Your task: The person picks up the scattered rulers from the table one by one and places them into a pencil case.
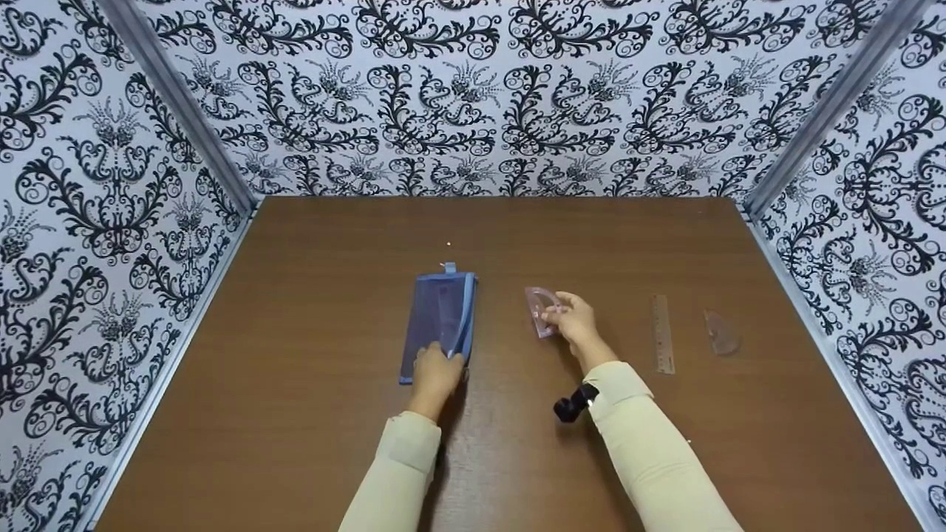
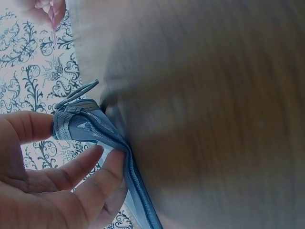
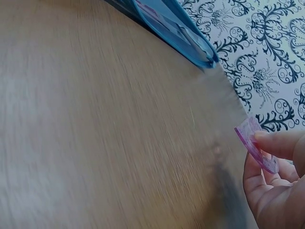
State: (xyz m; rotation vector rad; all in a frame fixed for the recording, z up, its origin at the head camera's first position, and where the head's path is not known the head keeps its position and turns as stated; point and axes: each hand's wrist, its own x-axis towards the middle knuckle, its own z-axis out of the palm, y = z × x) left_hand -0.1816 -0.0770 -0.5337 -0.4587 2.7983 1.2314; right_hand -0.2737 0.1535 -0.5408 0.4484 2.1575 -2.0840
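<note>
My left hand [image 1: 437, 373] grips the near end of a blue zip pouch [image 1: 425, 318] with a see-through mesh face. In the left wrist view, thumb and fingers hold the pouch's zipped edge [image 2: 136, 183] by its corner. The pouch mouth gapes along its right side, and the right wrist view shows something pinkish and clear inside. To the right of the pouch, my right hand [image 1: 576, 321] pinches a clear pink protractor [image 1: 538, 329] above the table. Thumb and fingertips hold that protractor [image 3: 248, 138] tilted in the right wrist view.
On the brown table [image 1: 310, 443], a clear ruler [image 1: 662, 336] lies right of my right hand. Beyond it is a clear half-round piece [image 1: 721, 336], likely another protractor. A black device [image 1: 573, 405] sits at my right wrist. Patterned walls [image 1: 473, 111] enclose the back and sides.
</note>
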